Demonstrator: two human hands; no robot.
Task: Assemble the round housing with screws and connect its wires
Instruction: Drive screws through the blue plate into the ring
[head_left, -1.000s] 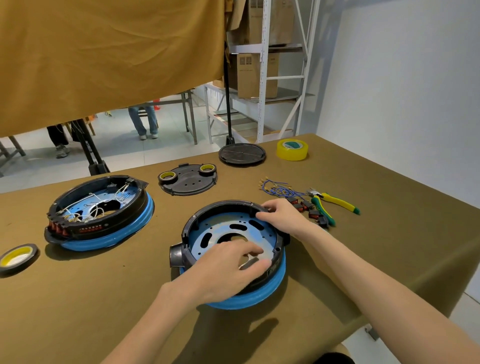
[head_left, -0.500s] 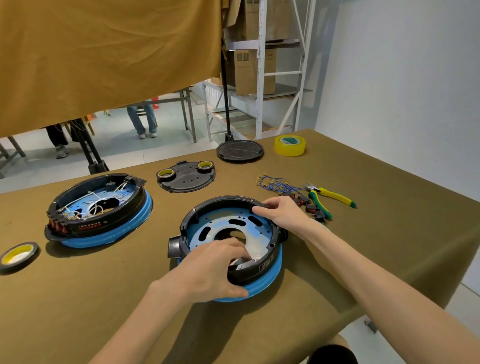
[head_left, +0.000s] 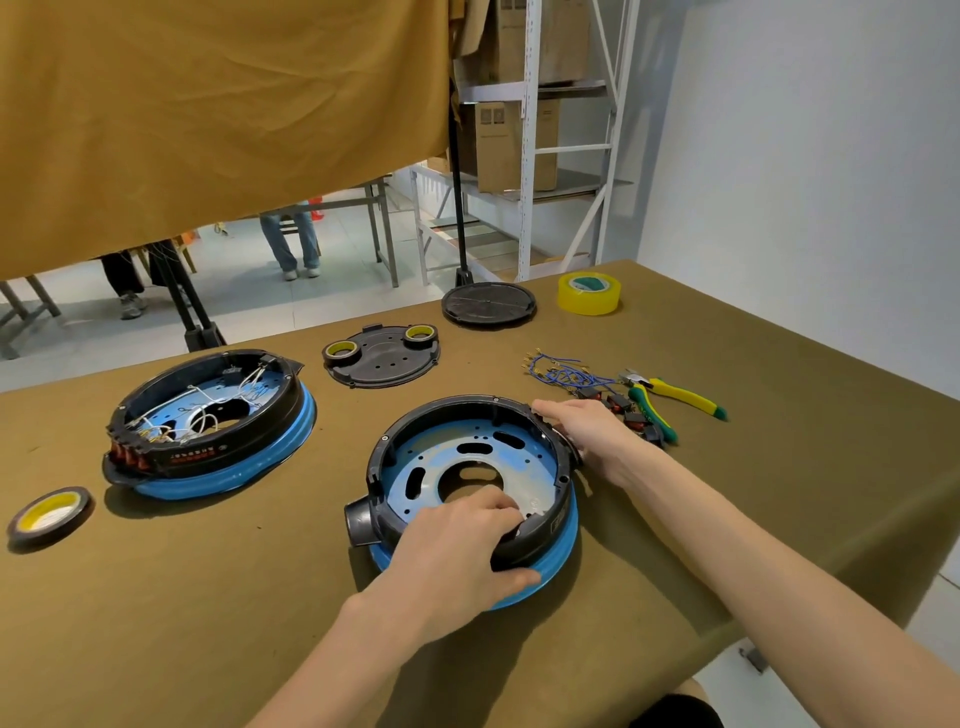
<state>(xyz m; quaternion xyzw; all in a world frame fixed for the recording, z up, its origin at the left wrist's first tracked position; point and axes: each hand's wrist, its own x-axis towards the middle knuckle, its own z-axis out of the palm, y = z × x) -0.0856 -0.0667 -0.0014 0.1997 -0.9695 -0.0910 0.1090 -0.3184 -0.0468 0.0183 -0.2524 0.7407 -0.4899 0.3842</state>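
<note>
A round housing (head_left: 415, 426) with a black ring, a blue metal plate inside and a blue rim below lies on the table in front of me. My left hand (head_left: 457, 551) grips its near rim, fingers over the edge onto the plate and thumb against the blue rim. My right hand (head_left: 587, 428) holds the far right side of the ring. A bundle of blue wires (head_left: 561, 371) and small black and red connectors (head_left: 631, 415) lie just right of the housing.
A second housing (head_left: 208, 426) with white wires sits at left. Behind are a black cover plate (head_left: 382, 358) carrying two tape rolls, a black disc (head_left: 488, 304) and yellow tape (head_left: 588, 292). Yellow-green pliers (head_left: 675, 397) lie right; a tape roll (head_left: 49, 514) lies far left.
The housing has been turned between my hands, so its side spout has swung toward me on the left. My left hand has shifted from the plate onto the near rim.
</note>
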